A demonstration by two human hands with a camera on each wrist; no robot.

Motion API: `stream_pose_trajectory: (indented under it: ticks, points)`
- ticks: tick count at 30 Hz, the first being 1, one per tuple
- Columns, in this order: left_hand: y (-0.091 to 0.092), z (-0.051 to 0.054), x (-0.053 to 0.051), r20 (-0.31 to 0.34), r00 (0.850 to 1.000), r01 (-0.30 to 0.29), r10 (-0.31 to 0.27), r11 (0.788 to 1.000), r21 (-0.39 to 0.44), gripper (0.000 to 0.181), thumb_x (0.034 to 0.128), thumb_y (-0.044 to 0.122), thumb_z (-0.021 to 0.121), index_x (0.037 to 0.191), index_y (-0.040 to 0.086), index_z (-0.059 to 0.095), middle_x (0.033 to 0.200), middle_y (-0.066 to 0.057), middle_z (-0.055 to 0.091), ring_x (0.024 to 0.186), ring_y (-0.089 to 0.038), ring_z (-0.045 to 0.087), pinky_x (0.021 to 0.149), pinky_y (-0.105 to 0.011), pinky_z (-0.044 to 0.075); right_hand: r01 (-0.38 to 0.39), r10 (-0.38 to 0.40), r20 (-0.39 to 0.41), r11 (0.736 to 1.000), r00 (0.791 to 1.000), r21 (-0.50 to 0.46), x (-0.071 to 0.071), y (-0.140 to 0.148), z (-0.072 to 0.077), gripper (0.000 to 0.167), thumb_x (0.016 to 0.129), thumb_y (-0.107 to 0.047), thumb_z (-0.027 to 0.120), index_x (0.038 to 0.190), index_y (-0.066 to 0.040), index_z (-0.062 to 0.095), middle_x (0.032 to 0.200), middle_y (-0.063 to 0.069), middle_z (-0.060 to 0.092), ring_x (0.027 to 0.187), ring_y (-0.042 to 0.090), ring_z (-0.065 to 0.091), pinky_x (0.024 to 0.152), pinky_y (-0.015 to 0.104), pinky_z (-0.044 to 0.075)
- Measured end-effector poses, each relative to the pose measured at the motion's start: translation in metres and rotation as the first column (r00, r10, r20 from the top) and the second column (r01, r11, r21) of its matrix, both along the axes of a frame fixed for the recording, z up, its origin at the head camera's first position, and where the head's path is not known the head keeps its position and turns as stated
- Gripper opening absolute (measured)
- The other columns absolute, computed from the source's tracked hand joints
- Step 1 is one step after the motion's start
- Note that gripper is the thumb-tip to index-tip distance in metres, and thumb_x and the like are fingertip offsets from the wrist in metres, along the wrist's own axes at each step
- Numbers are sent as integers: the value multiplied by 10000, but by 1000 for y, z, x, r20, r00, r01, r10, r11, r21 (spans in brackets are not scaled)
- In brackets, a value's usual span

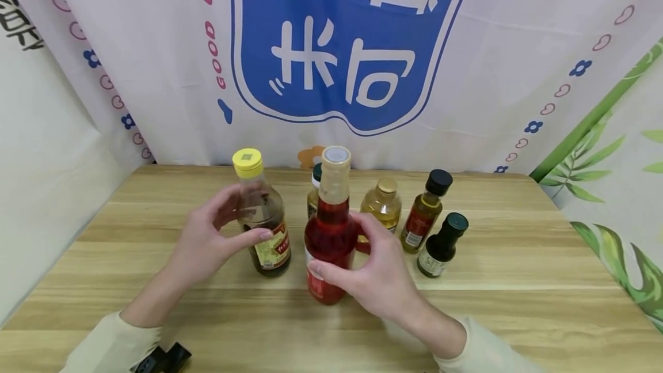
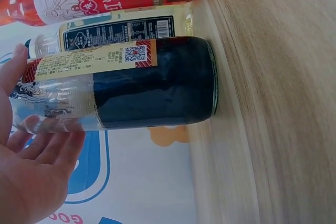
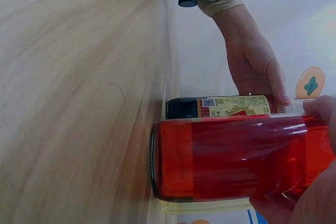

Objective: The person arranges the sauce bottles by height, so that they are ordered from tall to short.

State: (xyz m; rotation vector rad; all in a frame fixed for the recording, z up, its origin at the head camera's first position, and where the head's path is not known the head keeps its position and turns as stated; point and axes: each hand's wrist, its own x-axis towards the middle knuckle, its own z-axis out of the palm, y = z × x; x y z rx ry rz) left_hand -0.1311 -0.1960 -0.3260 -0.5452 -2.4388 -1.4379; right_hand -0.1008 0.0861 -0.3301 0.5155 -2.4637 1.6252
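Observation:
A bottle of dark liquid with a yellow cap [image 1: 268,246] stands upright on the table. My left hand [image 1: 212,226] curves round its upper part, thumb across the front and fingers behind; in the left wrist view the fingers [image 2: 55,148] lie against the clear glass. Just right of it stands a red vinegar bottle [image 1: 331,240], upright, with a pale wrapped neck. My right hand [image 1: 380,272] holds it round the middle, thumb in front and the other fingers partly hidden behind it. The red bottle [image 3: 231,156] fills much of the right wrist view.
Behind the red bottle is a small green-capped bottle [image 1: 312,197], mostly hidden. To the right stand a golden-capped bottle [image 1: 383,206], a black-capped oil bottle [image 1: 420,220] and a small dark bottle [image 1: 437,252]. A printed curtain [image 1: 181,102] hangs at the table's [image 1: 518,281] back edge.

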Motion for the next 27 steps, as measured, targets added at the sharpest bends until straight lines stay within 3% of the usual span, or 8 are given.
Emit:
stream_pose_trajectory:
  ticks: [16, 27]
  points:
    - [-1, 3, 0, -4, 1000, 4, -4, 1000, -3, 711, 864, 103, 888, 1497, 122, 564, 1417, -96, 672, 1187, 54, 631, 995, -93, 537, 10, -10, 60, 1000, 998, -1, 2, -1, 5, 732, 770, -337, 967, 1397, -245, 602, 1289, -73, 714, 1174, 126, 691, 954, 413, 635]
    - [-1, 3, 0, -2, 1000, 13, -13, 1000, -1, 700, 867, 107, 886, 1489, 123, 566, 1422, -92, 670, 1194, 49, 630, 996, -99, 541, 11, -10, 25, 1000, 1000, -17, 1, 0, 5, 709, 751, -291, 983, 1362, -215, 630, 1254, -53, 735, 1135, 131, 704, 888, 297, 640]
